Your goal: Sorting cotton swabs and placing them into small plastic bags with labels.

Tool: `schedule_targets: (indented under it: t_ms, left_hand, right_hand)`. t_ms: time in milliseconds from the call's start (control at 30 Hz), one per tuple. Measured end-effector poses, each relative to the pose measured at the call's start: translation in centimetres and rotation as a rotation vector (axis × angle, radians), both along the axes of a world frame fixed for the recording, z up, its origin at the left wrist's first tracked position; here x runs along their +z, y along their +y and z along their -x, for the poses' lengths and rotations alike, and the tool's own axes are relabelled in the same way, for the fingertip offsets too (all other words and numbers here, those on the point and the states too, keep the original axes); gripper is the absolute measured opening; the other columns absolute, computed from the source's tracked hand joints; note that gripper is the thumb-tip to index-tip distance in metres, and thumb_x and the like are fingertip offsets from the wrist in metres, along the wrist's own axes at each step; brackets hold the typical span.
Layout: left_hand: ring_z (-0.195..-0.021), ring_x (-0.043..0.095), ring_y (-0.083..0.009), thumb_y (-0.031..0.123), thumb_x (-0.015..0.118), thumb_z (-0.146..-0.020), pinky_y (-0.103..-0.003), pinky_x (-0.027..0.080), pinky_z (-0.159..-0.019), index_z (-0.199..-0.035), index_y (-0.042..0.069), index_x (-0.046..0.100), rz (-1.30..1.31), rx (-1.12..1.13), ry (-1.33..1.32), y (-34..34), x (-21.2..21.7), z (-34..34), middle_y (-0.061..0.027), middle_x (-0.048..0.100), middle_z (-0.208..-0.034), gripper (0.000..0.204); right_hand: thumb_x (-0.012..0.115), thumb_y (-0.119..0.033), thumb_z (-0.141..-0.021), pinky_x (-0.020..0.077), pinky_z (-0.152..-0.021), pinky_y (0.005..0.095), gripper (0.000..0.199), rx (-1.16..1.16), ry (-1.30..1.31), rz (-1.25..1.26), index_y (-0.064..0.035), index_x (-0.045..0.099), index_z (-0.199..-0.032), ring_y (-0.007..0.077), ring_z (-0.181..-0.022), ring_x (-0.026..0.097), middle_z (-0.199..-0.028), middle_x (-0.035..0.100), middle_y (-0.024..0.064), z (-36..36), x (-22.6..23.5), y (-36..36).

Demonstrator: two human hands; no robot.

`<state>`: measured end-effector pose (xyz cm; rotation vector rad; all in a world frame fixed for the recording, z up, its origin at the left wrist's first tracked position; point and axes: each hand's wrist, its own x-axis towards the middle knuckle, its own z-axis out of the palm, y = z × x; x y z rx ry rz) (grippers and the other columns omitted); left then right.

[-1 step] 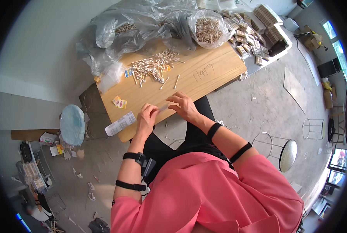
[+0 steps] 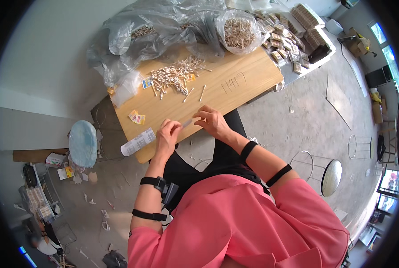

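Hands [image 2: 167, 133] almost unmoved, pale translucent piece [image 2: 187, 123] (perhaps a bag) still between them

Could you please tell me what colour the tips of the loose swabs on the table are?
The loose swabs have white tips, seen best in the head view.

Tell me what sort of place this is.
Probably a small packing workshop: loose cotton swabs lie heaped on a wooden table, an open clear bag holds what look like more, and many small packs are piled nearby.
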<state>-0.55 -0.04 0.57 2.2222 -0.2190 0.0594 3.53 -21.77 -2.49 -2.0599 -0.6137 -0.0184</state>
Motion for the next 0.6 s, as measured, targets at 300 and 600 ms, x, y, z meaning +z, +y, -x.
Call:
schedule_targets:
  t_ms: [300,600]
  left_hand:
    - [-0.068,0.054,-0.0092,0.004,0.07,-0.085,-0.025,0.044,-0.063,-0.087,0.0,0.064,0.206,-0.048,0.135,-0.7,8.1,0.3,-0.0021,0.06,-0.081,0.008]
    - [-0.073,0.053,-0.0067,0.007,0.071,-0.087,-0.022,0.044,-0.068,-0.093,0.001,0.068,0.323,-0.177,0.018,-3.0,15.0,0.6,-0.0001,0.058,-0.087,0.008]
  right_hand:
    - [0.072,-0.01,-0.086,0.0503,-0.069,0.0274,0.013,0.001,0.194,-0.301,-0.0036,0.069,-0.097,0.0145,-0.076,0.062,-0.089,0.062,0.0062,1.7,8.6,-1.7]
    - [0.066,-0.01,-0.093,0.0507,-0.07,0.022,0.013,0.042,0.555,-0.702,0.0032,0.062,-0.093,0.0052,-0.08,0.061,-0.089,0.064,0.0011,3.5,15.3,-3.3]
